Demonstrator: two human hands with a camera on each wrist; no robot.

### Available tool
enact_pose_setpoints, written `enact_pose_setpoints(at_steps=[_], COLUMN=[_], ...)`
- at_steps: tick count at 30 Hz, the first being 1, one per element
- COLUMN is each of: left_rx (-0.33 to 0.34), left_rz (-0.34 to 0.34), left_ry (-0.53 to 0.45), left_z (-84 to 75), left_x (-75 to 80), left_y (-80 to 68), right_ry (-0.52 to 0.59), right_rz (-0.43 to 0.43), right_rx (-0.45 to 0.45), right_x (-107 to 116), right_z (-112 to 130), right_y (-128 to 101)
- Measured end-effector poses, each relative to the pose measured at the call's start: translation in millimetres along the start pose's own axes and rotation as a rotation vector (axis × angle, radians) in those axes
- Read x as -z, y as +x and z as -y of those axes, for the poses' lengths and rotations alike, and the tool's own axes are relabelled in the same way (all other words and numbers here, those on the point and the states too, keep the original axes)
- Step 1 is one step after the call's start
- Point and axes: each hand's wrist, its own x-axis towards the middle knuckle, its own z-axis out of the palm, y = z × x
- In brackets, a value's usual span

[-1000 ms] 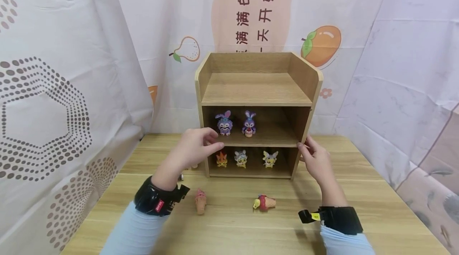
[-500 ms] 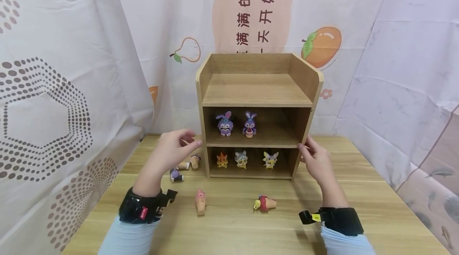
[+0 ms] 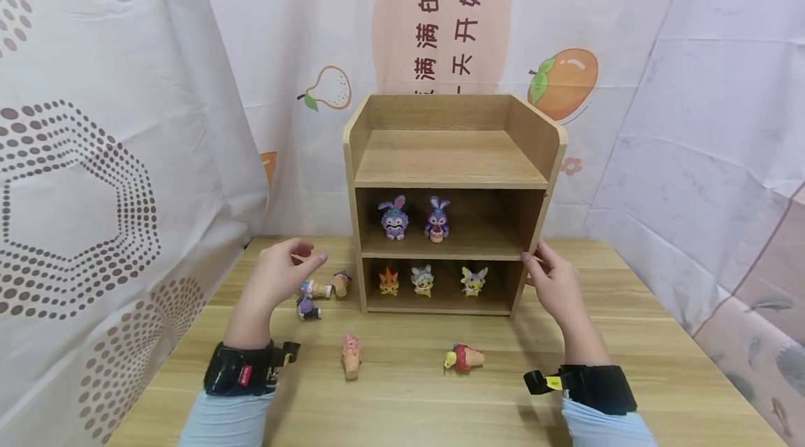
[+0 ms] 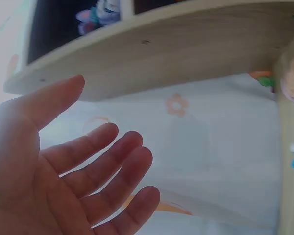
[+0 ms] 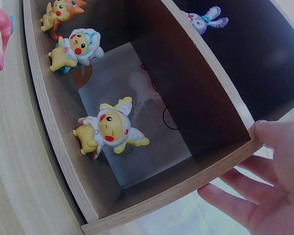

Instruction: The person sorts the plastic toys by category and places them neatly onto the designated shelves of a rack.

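Observation:
A small wooden shelf [image 3: 440,154] stands on the table. My right hand [image 3: 553,279] holds its right side panel; in the right wrist view the thumb lies on the front edge and the fingers along the outer face. My left hand [image 3: 279,276] hovers left of the shelf, fingers relaxed and holding nothing, over several small toy figurines [image 3: 308,309] on the table. Two purple rabbit figurines [image 3: 394,220] stand in the middle compartment. Three yellow figurines stand in the bottom one: one with an orange hood [image 5: 68,10], one with a white hood [image 5: 76,51], one with winged ears [image 5: 110,129].
In front of the shelf, a pink-topped cone-shaped figurine [image 3: 351,357] lies to the left and a red one with a yellow head [image 3: 463,357] to the right. A patterned curtain [image 3: 302,28] hangs behind the wooden table [image 3: 402,412].
My left hand has moved left and a little down, away from the shelf front, uncovering the figurines at the shelf's left. The right hand keeps its place on the shelf.

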Motion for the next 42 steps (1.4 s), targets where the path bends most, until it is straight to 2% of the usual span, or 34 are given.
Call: enact_pose_setpoints(at_steps=[10,16,30,34,42], left_rx=[0.07,0.156,0.251,0.283,0.342], left_rz=[0.009,0.088,0.237,0.261,0.293], left_ry=[0.048,0.093,0.149,0.14,0.028], left_z=[29.3,48.6,83.8,89.0,92.0], left_x=[-8.4,-12.8,-26.8,-30.1,-37.6], left_y=[5.9,6.6,11.7,11.8,6.3], right_ry=[-0.001,-0.013,-0.008,-0.013,-0.018], right_rz=[-0.003,0.002,-0.003,-0.004,-0.005], right_rx=[-0.006,-0.003,0.007,0.004,0.006], right_x=[0,0,-1,-1,0], right_z=[1,0,-1,-1,-1], right_y=[0,1,2,2,2])
